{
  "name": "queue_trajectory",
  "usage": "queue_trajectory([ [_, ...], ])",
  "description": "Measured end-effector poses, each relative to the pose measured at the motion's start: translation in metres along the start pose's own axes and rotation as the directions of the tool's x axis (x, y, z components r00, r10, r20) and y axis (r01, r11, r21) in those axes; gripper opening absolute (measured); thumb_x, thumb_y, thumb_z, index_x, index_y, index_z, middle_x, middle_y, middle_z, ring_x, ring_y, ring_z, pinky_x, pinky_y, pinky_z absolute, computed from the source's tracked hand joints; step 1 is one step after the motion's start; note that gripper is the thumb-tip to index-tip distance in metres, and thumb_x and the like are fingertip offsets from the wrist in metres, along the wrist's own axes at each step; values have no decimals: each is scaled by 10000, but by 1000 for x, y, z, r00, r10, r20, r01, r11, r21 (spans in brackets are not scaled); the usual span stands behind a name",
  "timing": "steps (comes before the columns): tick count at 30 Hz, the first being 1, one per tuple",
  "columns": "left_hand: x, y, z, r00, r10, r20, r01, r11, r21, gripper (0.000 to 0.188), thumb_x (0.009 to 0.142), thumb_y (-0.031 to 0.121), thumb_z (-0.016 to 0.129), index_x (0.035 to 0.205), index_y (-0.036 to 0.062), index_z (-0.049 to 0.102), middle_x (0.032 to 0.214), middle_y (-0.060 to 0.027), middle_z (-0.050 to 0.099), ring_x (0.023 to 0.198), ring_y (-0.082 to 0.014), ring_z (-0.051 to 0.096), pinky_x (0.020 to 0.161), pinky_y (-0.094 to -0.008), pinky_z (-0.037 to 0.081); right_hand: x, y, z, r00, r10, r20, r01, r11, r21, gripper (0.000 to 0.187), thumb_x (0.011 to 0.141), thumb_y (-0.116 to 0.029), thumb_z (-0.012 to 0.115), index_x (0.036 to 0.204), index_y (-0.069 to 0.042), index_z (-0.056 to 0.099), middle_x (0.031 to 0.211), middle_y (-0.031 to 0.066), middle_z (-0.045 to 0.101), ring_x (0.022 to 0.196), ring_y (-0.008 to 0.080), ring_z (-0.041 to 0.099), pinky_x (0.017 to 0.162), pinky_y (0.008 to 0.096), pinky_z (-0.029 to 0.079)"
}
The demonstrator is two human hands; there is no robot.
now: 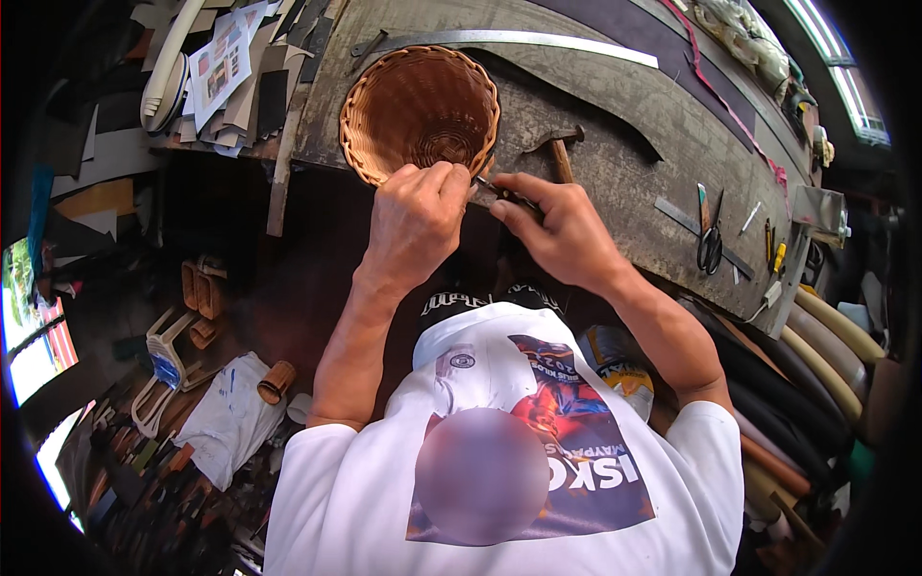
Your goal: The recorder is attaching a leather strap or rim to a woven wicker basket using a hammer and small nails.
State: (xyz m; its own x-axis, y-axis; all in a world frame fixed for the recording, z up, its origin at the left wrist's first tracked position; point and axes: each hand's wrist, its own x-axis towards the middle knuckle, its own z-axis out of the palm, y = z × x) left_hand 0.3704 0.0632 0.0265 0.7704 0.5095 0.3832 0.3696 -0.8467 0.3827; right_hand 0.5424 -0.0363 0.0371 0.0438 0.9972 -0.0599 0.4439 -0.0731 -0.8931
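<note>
A round woven wicker basket (384, 106) lies tilted at the near edge of the workbench, its mouth facing me. My left hand (420, 213) is closed on the basket's near rim, fingers curled over it. Just to the right, my right hand (557, 226) grips a slim dark-handled tool (516, 198), whose front end points at the rim beside my left fingers. What kind of tool it is, I cannot make out. A hammer (560, 154) with a wooden handle lies on the bench beyond my right hand.
On the worn workbench (615, 206) lie a long metal ruler (557, 38), a dark strip (595, 106), scissors (710, 240) and a yellow-handled tool (779, 257). Material scraps (240, 106) are piled at far left. Rolls of material (816, 374) stand at right; a plastic chair (163, 370) is at left.
</note>
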Motion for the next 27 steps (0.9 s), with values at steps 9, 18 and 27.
queue_trajectory([
  [9, -4, -3, -5, 999, -18, -47, 18, 1000, -6, 80, 825, 62, 641, 801, 46, 566, 697, -76, 549, 615, -268, 575, 587, -373, 459, 3, -20, 7, 962, -271, 11, 212, 725, -655, 332, 858, -129, 651, 1165, -2, 638, 749, 82, 555, 591, 237, 633, 535, 375, 511],
  [18, 5, 2, 0, 996, 24, -83, -24, 1000, -1, 162, 867, 131, 668, 807, 47, 544, 706, -85, 536, 631, -282, 564, 585, -387, 432, 20, 6, -29, 760, 371, 534, -640, 287, 713, 298, 981, -264, 623, 1170, -34, 597, 774, 55, 596, 439, 26, 404, 353, 171, 279],
  [27, 28, 4, 23, 974, -20, -226, 64, 979, 193, 154, 898, 157, 641, 800, 73, 557, 723, -69, 562, 663, -241, 606, 650, -359, 450, -58, 117, -37, 847, 527, -72, -205, 450, 869, 642, 960, -526, 567, 1316, 1, 477, 1119, 218, 606, 962, 299, 668, 821, 399, 564],
])
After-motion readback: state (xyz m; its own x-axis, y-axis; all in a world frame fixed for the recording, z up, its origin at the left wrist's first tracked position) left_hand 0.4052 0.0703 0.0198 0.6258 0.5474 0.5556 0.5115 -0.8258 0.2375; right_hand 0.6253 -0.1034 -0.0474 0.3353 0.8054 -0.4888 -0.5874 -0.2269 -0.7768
